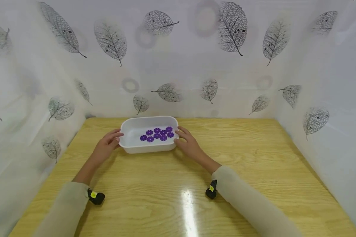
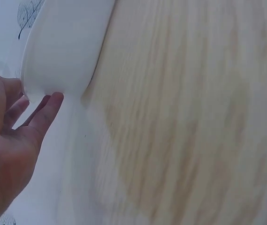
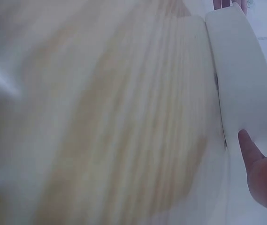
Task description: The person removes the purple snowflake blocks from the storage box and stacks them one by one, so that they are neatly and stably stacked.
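Head view: we have two bare hands on one white tray (image 1: 148, 149), which sits at the far side of the wooden table (image 1: 240, 154), left of centre, open side up, long side roughly crosswise. Left hand (image 1: 106, 144) pinches the left end, thumb toward us, fingertips at the rim. Right hand (image 1: 187, 141) pinches the right end the same way, fingers at the rim and thumb lower. Spread on both is narrow, just the wall between.

Inside the tray we note a cluster of purple flower pieces (image 1: 157, 135), mostly in the middle and right half, some touching or overlapping.

Left wrist view: we get fingertips against the outer end of the tray, part of the grip hidden. Right wrist view: one digit lies against the outer wall, and the left hand's fingers show at the far end. Can't tell if the base fully meets the tabletop.

Around: pale sleeves (image 1: 249, 200), black wrist cameras (image 1: 96, 197) with yellow patches, leaf-print curtain (image 1: 184, 65) behind and along both sides, glare on the near wood.
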